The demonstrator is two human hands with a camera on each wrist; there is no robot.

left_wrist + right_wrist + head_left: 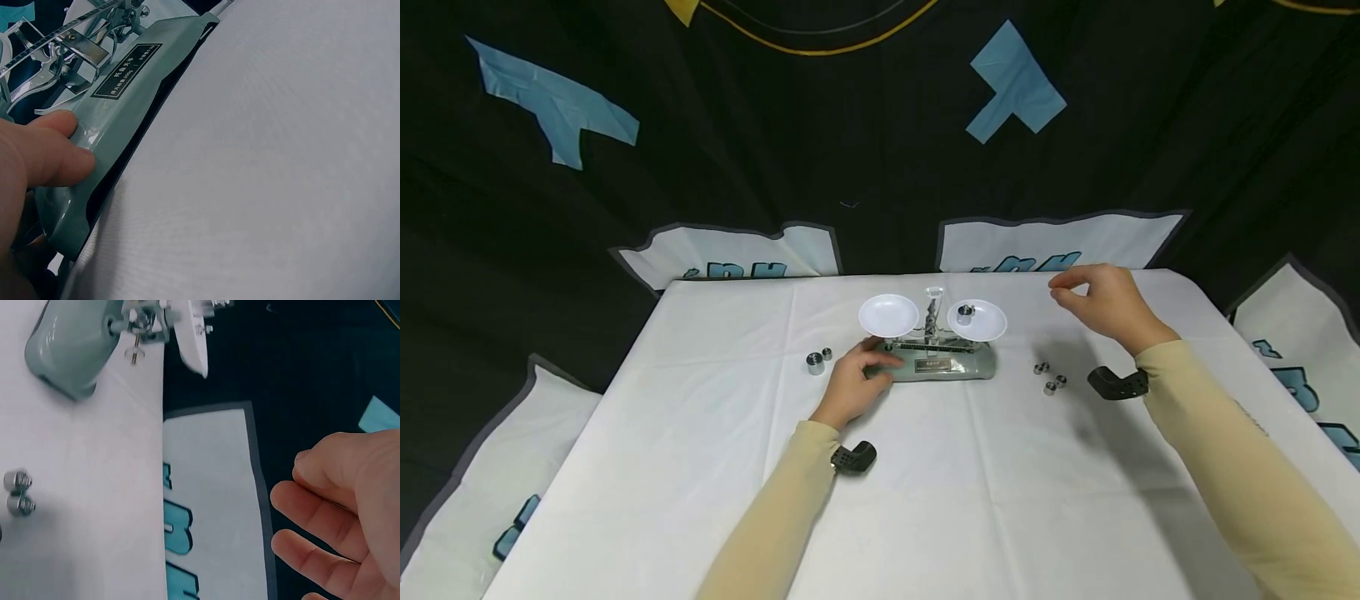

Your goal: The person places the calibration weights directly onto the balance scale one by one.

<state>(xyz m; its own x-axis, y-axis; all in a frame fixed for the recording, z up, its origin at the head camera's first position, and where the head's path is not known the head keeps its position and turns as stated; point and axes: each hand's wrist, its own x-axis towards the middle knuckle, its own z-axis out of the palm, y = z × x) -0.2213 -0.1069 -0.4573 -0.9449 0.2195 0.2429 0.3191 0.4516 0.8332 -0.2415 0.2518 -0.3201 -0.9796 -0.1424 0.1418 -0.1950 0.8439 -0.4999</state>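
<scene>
Presently the left hand (853,385) steadies the scale (942,363) at mid-tabletop (700,467) with fingers pressed on its base, while the right hand (1108,307) hovers beyond its right pan (981,323), loosely curled and empty, likely between weight placements.

beige long sleeves (1232,450); black wrist-mounted cameras (1118,382); bare hands.
</scene>
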